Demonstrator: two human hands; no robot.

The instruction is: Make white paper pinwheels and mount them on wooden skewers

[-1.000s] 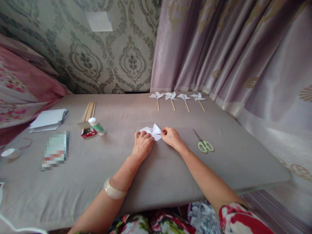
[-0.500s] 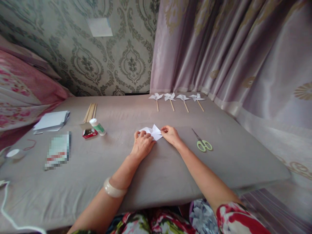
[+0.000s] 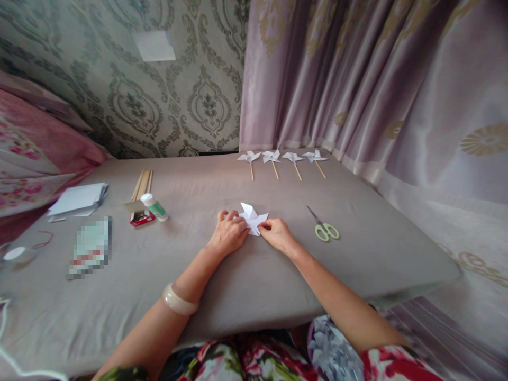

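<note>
A white paper pinwheel (image 3: 252, 216), with pointed blades and no stick visible, lies on the cloth-covered table in front of me. My left hand (image 3: 229, 230) rests over its left side, fingers bent and pressing on the paper, hiding part of it. At its lower right, my right hand (image 3: 277, 233) pinches a blade edge between thumb and forefinger. Green-handled scissors (image 3: 324, 228) lie to the right of my right hand, tips pointing away.
Several finished paper pinwheels on sticks (image 3: 271, 157) lie along the far edge. To the left are wooden sticks (image 3: 143, 184), a glue bottle (image 3: 155, 208), a small red box (image 3: 142, 218), a paper stack (image 3: 77, 200) and a blurred packet (image 3: 91, 246). A container of paper pieces (image 3: 333, 346) stands below the near edge.
My right hand has shifted from the pinwheel's right point down to its lower right blade. More of the blades now show, while my left hand stays on the paper. The view has turned slightly.
</note>
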